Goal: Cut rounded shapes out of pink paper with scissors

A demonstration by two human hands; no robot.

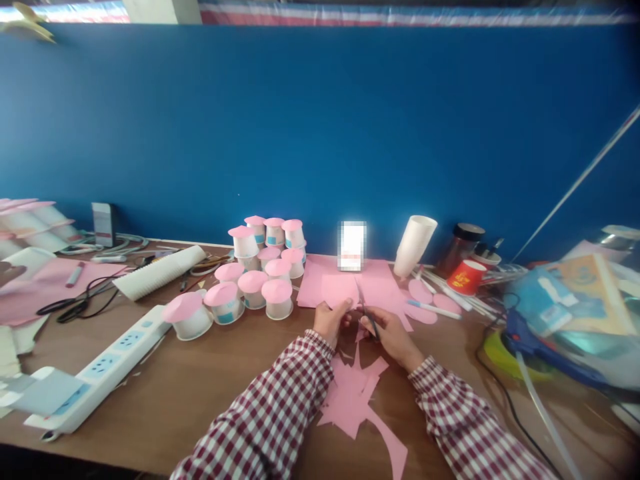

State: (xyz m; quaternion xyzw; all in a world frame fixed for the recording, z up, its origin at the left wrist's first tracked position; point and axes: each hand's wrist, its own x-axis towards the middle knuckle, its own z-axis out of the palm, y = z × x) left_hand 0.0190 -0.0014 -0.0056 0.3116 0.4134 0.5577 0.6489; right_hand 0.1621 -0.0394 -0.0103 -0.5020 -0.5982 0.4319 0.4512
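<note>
My left hand (333, 321) pinches the lower edge of a pink paper piece (340, 291), near the middle of the table. My right hand (393, 333) is closed on the handles of dark scissors (369, 320); their blades point up and away along the right edge of that paper. Whether the blades are parted cannot be made out. Behind both hands lie larger pink sheets (383, 280). Pink offcuts (350, 400) are heaped on the table between my forearms.
Paper cups with pink tops (277, 291) stand left of my hands, beside a white power strip (120, 353). A lit phone (353, 245) stands behind. To the right are stacked white cups (415, 243), a red cup (467, 277) and a blue glue gun (545, 350).
</note>
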